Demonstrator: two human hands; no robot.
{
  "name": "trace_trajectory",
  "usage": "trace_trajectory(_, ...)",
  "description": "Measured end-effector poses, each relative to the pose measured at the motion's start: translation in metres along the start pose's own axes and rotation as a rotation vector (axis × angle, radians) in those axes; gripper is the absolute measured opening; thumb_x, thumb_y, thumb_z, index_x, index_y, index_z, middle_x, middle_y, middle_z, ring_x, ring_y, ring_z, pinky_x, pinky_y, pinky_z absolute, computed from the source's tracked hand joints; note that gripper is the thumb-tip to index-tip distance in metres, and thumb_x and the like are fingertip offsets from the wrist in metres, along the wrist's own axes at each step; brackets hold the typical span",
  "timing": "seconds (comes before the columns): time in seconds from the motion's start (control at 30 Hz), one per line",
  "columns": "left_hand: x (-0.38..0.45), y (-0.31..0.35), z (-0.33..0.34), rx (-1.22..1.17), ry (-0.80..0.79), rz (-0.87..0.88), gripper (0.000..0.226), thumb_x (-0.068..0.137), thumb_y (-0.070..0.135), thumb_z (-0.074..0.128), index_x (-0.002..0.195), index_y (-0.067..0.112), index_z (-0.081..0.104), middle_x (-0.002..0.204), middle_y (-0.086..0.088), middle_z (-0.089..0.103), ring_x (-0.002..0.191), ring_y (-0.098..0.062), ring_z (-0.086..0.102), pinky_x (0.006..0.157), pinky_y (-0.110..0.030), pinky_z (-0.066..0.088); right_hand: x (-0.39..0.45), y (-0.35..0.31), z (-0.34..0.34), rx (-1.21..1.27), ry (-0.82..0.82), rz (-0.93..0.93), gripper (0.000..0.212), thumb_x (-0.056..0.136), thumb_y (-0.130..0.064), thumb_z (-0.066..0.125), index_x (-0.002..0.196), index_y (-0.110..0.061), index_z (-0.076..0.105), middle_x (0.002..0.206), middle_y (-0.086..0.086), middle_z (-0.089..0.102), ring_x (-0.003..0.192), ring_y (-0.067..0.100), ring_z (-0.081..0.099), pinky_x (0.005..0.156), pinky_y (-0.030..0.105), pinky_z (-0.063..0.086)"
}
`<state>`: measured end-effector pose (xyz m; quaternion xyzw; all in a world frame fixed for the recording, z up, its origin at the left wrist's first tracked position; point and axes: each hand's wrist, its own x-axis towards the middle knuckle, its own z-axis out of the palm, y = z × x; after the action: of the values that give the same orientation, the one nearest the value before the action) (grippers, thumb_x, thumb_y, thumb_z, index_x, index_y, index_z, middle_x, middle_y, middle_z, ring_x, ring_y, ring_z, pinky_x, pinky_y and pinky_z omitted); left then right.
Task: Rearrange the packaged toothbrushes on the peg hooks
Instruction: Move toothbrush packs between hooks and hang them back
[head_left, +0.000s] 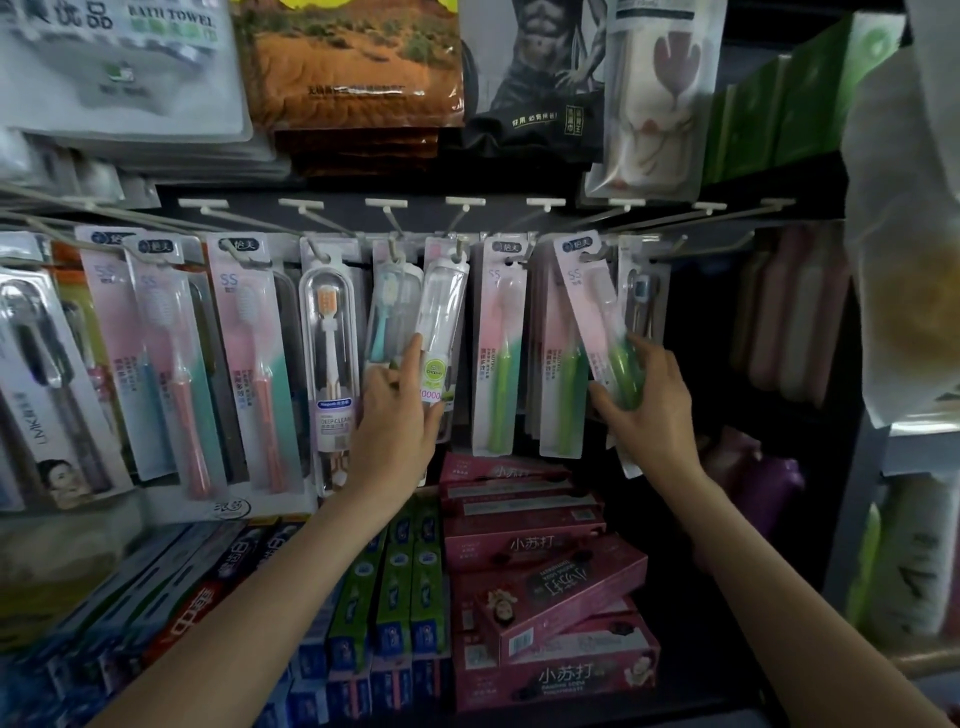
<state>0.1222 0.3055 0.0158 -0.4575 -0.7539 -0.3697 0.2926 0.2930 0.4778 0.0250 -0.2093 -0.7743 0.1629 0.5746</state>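
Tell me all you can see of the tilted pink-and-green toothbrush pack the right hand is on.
The tilted toothbrush pack is a long card, pink above and green below, with a clear blister over a green-handled brush with pale bristles. Its top sits at a peg hook; its lower end swings rightward, out of line with neighbouring packs. The right hand grips its lower part, fingers curled round the handle section.
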Motion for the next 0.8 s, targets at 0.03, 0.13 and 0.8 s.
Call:
trace_trajectory(0.03,0.0,0.001,0.001,-0.004,0.001,-0.006,0.075,0.091,0.019,0.054,0.148,0.019,0.005,0.111,-0.013,0.036,0.087,-0.021,0.047,0.076,-0.03,0.043,0.0,-0.002,0.002,-0.027,-0.009,-0.004,0.059,0.081,-0.019,0.068,0.132,-0.006,0.041,0.128,0.013,0.047,0.116,0.025,0.048,0.089,0.024,0.036)
trace_trajectory(0.13,-0.001,0.004,0.001,-0.021,0.003,-0.021,0.076,0.091,0.019,0.054,0.148,0.02,0.003,0.111,-0.013,0.036,0.088,-0.022,0.047,0.08,-0.036,0.047,-0.002,-0.01,0.009,-0.033,-0.02,0.025,0.059,0.084,-0.022,0.066,0.133,-0.005,0.037,0.133,0.014,0.042,0.119,0.027,0.044,0.089,0.025,0.034)
trace_trajectory(0.8,-0.007,0.016,-0.003,-0.017,0.01,-0.01,0.071,0.093,0.025,0.05,0.148,0.018,0.006,0.114,-0.015,0.038,0.088,-0.022,0.049,0.07,-0.026,0.037,-0.012,-0.02,0.005,-0.142,-0.029,0.06,0.056,0.088,-0.027,0.06,0.135,-0.008,0.035,0.132,0.013,0.039,0.106,0.031,0.051,0.074,0.028,0.035)
